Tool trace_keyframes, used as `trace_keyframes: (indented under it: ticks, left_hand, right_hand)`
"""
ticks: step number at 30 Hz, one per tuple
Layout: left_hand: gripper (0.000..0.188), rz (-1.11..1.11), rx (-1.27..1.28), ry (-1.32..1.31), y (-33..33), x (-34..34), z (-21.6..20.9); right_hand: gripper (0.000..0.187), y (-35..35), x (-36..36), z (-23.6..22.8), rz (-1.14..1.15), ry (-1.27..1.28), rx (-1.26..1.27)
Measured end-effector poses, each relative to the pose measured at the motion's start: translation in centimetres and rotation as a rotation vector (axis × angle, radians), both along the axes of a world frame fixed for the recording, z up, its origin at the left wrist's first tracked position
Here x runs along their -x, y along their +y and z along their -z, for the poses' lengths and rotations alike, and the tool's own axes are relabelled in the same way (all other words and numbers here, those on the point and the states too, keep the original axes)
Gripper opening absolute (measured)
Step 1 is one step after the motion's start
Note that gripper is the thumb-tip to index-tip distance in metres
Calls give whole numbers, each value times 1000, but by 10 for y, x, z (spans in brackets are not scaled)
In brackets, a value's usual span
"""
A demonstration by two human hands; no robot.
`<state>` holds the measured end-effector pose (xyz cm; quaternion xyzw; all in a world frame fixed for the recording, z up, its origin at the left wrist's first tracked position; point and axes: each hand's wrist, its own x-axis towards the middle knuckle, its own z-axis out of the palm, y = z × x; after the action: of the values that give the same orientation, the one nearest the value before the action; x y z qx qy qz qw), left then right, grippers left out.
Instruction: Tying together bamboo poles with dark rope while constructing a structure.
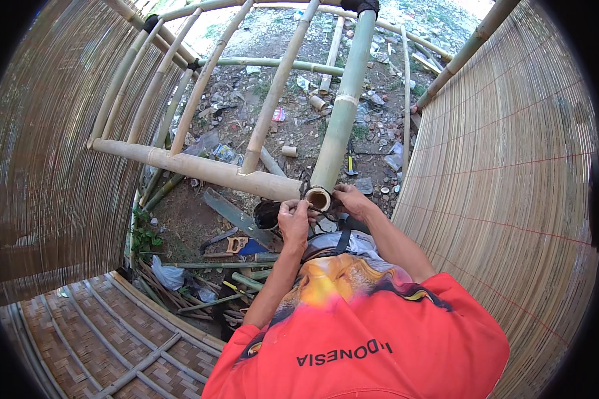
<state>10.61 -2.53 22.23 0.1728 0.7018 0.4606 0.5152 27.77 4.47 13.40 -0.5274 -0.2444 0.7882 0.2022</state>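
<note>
At the near corner of a bamboo frame, the open end of a thick green bamboo pole [343,126] meets the end of a paler bamboo crosspiece [206,167]. Dark cord [305,185] wraps around this joint. My left hand [295,219] is closed in a pinch on the cord, just below the crosspiece's end. On the other side of the green pole's open end, my right hand [354,201] has its fingers bent and pressed together against the rim. What those fingertips hold is too small to make out.
Bamboo slat blinds [499,146] hang close on my right and left. A woven bamboo panel [113,332] lies at lower left. Below the frame are a handsaw [237,245], a dark container [266,214], cut bamboo and a hammer [351,163] on littered ground.
</note>
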Motion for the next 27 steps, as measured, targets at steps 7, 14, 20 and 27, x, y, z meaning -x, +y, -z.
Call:
trace_keyframes:
  ticks: [7,14,20,27]
  left_hand:
    - [14,57,29,-242,11,2,-5]
    - [21,140,31,-75,5,2,-2]
    - [25,181,23,-72,-16,1,4]
    - [28,178,57,41,1,12,-5]
  right_hand:
    - [36,11,-3,43,-216,-298,-409]
    - [41,15,5,-20,-587,-696,-610]
    - [27,-22,-16,-31,196,-684,88]
    - [18,-6,-62,-48,615,143,-38]
